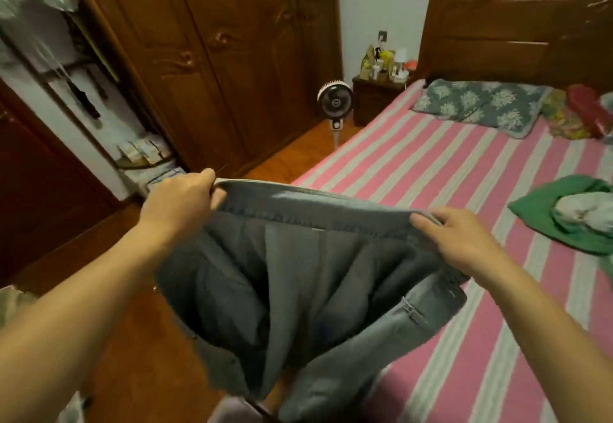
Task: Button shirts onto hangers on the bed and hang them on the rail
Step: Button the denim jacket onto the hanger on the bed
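Grey denim garment (298, 276) hangs stretched between my 2 hands over the bed's (464, 164) left edge; my left hand (179, 203) and right hand (464, 240) each pinch its top band.

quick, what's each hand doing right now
Left hand: closed, gripping the left edge of the grey garment.
Right hand: closed, gripping its right edge.

Dim warm indoor light, glare on the headboard (517, 8), soft motion blur, wide-angle bending at edges.
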A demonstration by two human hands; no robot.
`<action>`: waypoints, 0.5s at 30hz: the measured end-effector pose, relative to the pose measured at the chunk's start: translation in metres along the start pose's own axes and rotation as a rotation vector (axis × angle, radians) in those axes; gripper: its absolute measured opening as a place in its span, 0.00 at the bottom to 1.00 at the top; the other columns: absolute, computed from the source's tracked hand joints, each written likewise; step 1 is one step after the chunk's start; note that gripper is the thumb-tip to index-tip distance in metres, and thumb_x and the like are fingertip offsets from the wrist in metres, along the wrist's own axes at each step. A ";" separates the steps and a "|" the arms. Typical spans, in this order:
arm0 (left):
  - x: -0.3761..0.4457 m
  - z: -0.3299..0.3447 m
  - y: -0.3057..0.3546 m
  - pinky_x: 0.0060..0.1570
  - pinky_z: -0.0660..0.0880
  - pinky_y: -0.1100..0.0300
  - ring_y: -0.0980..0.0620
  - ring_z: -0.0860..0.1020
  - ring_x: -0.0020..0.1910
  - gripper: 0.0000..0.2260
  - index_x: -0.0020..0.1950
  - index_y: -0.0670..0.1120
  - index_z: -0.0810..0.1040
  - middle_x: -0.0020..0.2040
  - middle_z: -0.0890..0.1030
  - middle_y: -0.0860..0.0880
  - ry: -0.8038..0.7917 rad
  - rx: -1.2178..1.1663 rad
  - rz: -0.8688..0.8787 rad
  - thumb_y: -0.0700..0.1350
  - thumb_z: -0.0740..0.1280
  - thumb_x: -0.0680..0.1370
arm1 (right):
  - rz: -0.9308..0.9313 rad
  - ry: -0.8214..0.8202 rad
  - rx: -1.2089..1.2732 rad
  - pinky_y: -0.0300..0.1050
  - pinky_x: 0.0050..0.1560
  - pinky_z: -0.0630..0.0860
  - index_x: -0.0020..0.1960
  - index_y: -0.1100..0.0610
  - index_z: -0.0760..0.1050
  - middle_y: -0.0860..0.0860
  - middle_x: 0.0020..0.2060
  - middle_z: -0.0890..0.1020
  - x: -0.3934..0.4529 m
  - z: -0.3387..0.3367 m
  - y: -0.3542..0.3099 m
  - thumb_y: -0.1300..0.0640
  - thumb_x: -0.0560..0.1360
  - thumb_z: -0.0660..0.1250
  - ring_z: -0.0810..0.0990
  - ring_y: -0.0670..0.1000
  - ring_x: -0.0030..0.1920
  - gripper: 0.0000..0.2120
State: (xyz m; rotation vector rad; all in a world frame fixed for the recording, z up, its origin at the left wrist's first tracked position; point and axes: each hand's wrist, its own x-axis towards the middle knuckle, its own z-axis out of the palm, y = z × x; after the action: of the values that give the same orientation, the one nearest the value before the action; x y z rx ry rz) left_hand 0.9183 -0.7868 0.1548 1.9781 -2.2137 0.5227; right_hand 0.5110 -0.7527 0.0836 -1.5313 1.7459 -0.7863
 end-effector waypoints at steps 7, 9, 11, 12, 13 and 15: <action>0.149 0.113 0.027 0.36 0.72 0.52 0.41 0.80 0.39 0.14 0.38 0.44 0.79 0.35 0.80 0.44 -0.390 -0.487 -0.033 0.49 0.63 0.80 | 0.270 0.037 -0.157 0.48 0.35 0.61 0.37 0.63 0.73 0.57 0.31 0.71 0.094 0.031 0.036 0.46 0.81 0.66 0.69 0.54 0.33 0.22; 0.217 0.144 0.053 0.38 0.69 0.53 0.43 0.79 0.43 0.11 0.42 0.45 0.79 0.42 0.81 0.44 -0.368 -0.640 -0.086 0.49 0.65 0.80 | 0.323 0.162 -0.244 0.50 0.35 0.62 0.35 0.60 0.70 0.60 0.33 0.72 0.148 0.018 0.036 0.46 0.81 0.66 0.71 0.57 0.36 0.22; 0.268 0.177 0.089 0.42 0.71 0.55 0.47 0.77 0.50 0.11 0.59 0.48 0.78 0.56 0.79 0.47 -0.378 -0.814 -0.119 0.51 0.68 0.80 | 0.387 0.310 -0.328 0.52 0.42 0.70 0.46 0.59 0.76 0.65 0.44 0.79 0.198 0.005 0.049 0.45 0.79 0.63 0.77 0.62 0.47 0.17; 0.282 0.199 0.105 0.47 0.75 0.54 0.46 0.76 0.56 0.19 0.69 0.49 0.72 0.62 0.75 0.47 -0.419 -0.857 -0.091 0.52 0.69 0.80 | 0.432 0.339 -0.390 0.54 0.52 0.72 0.60 0.58 0.77 0.65 0.55 0.80 0.216 0.003 0.061 0.46 0.80 0.62 0.77 0.65 0.57 0.18; 0.286 0.220 0.118 0.56 0.77 0.48 0.42 0.73 0.63 0.27 0.76 0.51 0.65 0.69 0.71 0.45 -0.459 -0.824 -0.051 0.55 0.69 0.79 | 0.497 0.312 -0.456 0.56 0.62 0.71 0.72 0.57 0.70 0.64 0.65 0.77 0.228 0.007 0.078 0.48 0.81 0.62 0.73 0.66 0.65 0.23; 0.268 0.269 0.134 0.69 0.69 0.38 0.34 0.64 0.74 0.36 0.81 0.53 0.56 0.77 0.61 0.40 -0.526 -0.650 -0.001 0.56 0.70 0.78 | 0.548 0.178 -0.521 0.58 0.70 0.67 0.79 0.56 0.60 0.62 0.73 0.69 0.229 0.034 0.111 0.50 0.80 0.62 0.68 0.67 0.72 0.29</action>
State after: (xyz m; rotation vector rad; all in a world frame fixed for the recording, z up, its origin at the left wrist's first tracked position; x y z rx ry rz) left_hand 0.7873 -1.1180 -0.0334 1.8660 -2.2174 -0.7193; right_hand 0.4553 -0.9662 -0.0478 -1.1955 2.4882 -0.1961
